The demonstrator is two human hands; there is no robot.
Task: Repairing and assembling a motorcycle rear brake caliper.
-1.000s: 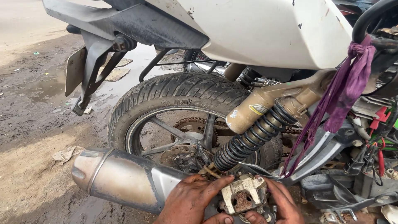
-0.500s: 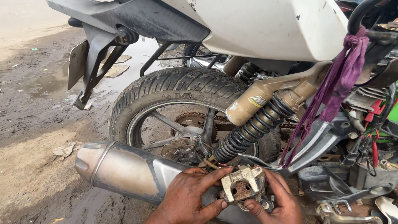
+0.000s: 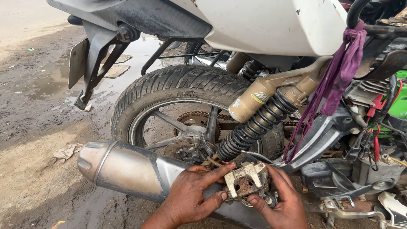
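Both my hands hold a small rusty metal bracket part [image 3: 246, 182] low at the motorcycle's side, just below the black coil shock absorber [image 3: 254, 127]. My left hand [image 3: 193, 197] grips its left edge with thumb below and fingers above. My right hand [image 3: 282, 203] cups it from the right and underneath. The part sits in front of the silver exhaust silencer [image 3: 127, 169], near the rear wheel hub [image 3: 188, 148].
The rear tyre [image 3: 186, 85] and white tail panel [image 3: 271, 25] fill the upper view. A purple cloth [image 3: 339, 68] hangs at right beside exposed wires and a green box [image 3: 398, 101]. Wet muddy ground [image 3: 38, 127] with a puddle lies at left.
The view has shifted slightly upward and the hands with the bracket part sit a little higher in frame. Grip on the part looks unchanged.
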